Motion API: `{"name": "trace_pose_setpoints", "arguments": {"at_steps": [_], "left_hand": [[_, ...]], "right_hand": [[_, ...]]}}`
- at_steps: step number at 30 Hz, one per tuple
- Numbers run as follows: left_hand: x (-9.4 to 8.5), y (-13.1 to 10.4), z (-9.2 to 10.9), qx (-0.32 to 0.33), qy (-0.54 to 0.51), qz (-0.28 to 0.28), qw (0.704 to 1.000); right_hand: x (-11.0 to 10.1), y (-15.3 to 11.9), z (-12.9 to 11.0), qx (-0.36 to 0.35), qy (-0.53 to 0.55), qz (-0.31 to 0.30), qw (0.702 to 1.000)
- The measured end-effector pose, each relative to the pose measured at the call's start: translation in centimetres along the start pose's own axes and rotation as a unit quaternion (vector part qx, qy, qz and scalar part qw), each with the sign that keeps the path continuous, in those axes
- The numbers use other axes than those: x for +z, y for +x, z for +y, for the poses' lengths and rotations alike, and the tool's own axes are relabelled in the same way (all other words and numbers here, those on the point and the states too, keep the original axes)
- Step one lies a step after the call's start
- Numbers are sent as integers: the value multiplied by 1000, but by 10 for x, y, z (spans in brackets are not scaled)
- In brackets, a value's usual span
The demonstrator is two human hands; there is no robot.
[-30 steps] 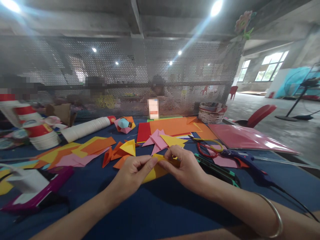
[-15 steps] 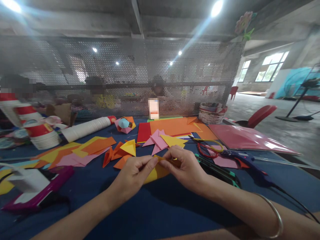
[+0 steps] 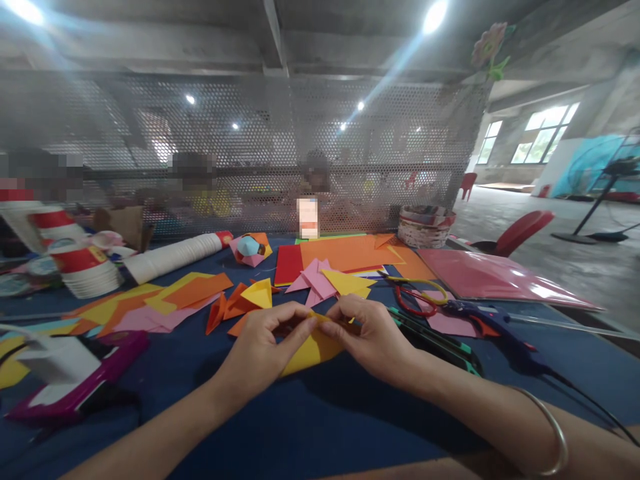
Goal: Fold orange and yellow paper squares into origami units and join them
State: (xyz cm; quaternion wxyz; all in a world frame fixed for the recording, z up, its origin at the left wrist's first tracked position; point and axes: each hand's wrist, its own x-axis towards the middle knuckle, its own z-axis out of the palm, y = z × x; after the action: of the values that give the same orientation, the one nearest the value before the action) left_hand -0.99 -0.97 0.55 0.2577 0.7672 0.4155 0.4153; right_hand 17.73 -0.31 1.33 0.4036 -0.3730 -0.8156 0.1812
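A yellow paper (image 3: 313, 350) is pinched at its top edge between both my hands, above the blue table. My left hand (image 3: 267, 343) grips it from the left with thumb and finger. From the right, my right hand (image 3: 373, 337) pinches the same edge, its thumb close to the left one. Behind my hands lie pink folded papers (image 3: 317, 280) and a yellow folded piece (image 3: 347, 283). To the left stand orange and yellow folded pieces (image 3: 257, 293). A green and black cutter (image 3: 435, 343) lies just right of my right hand.
Red and yellow scissors (image 3: 423, 297) and a blue glue gun (image 3: 500, 327) lie at the right. Stacked paper cups (image 3: 175, 259), a purple power strip (image 3: 115, 360) and loose coloured sheets (image 3: 190, 293) are at the left. A woven basket (image 3: 425, 227) stands before the perforated screen (image 3: 280, 140).
The fingers of my left hand have shifted slightly up and left on the paper. More of the yellow paper's lower part shows between my hands.
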Motion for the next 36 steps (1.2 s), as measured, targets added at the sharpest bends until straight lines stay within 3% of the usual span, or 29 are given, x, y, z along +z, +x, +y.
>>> {"name": "trace_pose_setpoints", "arguments": {"at_steps": [19,36], "left_hand": [[-3,-1,2,15,71,-5,997],[-1,-1,4,-6,51,-36,998]], "right_hand": [[1,-1,-3,22,1,-32,999],[1,-1,-3,17,-28,-86,996]]}}
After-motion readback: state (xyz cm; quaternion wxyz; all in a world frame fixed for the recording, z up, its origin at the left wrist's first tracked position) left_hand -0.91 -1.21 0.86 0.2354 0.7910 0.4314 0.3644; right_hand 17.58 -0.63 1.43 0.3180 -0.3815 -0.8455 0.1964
